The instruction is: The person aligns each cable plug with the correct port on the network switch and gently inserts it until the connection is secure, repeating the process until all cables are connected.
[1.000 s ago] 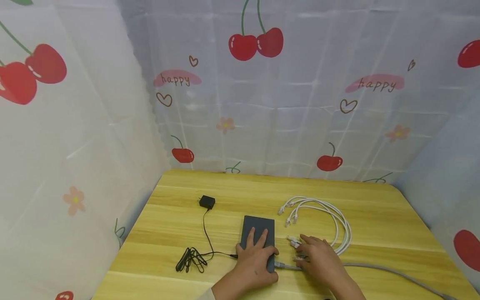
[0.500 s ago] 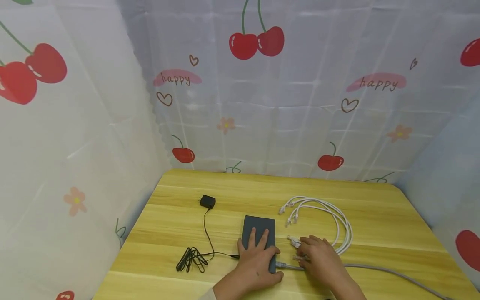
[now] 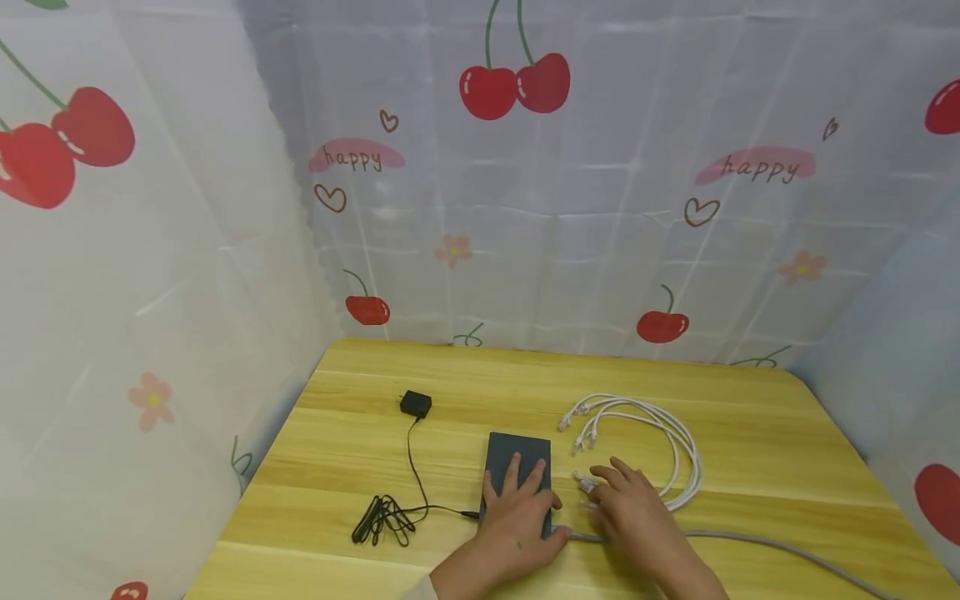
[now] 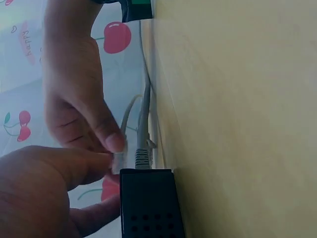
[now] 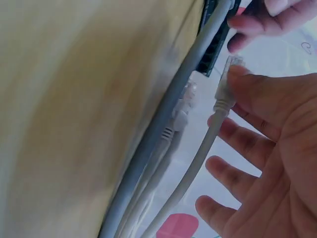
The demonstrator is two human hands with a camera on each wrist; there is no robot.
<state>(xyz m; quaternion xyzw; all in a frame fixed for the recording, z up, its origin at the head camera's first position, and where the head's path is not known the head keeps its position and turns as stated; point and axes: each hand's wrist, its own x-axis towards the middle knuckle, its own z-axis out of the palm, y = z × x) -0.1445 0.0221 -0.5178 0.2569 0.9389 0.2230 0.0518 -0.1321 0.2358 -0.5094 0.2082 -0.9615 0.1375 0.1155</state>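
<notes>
My left hand [image 3: 517, 525] rests spread over a dark, flat network switch [image 3: 517, 447], its fingers laid across the top and thumb at the right side. A grey ethernet cable [image 3: 780, 546] is plugged into the switch's right side, and a thin black power cord [image 3: 442, 506] meets its left side. Just to the right, my right hand [image 3: 637, 521] pinches the clear plug end of a white ethernet cable [image 5: 224, 94] between thumb and index finger, the other fingers loose. In the left wrist view this plug [image 4: 119, 162] is close to the switch's end.
More white ethernet cables [image 3: 686, 446] curve in a bundle behind the right hand, several plugs pointing left. A black power adapter [image 3: 416, 404] lies at the back left of the wooden table [image 3: 300, 467]. Its coiled cord [image 3: 382, 518] lies nearer. Cherry-printed curtains surround the table.
The right hand has lifted slightly and tilted, its fingers spreading a little. The left hand has shifted slightly right on the switch; the switch and cables are nearly unmoved.
</notes>
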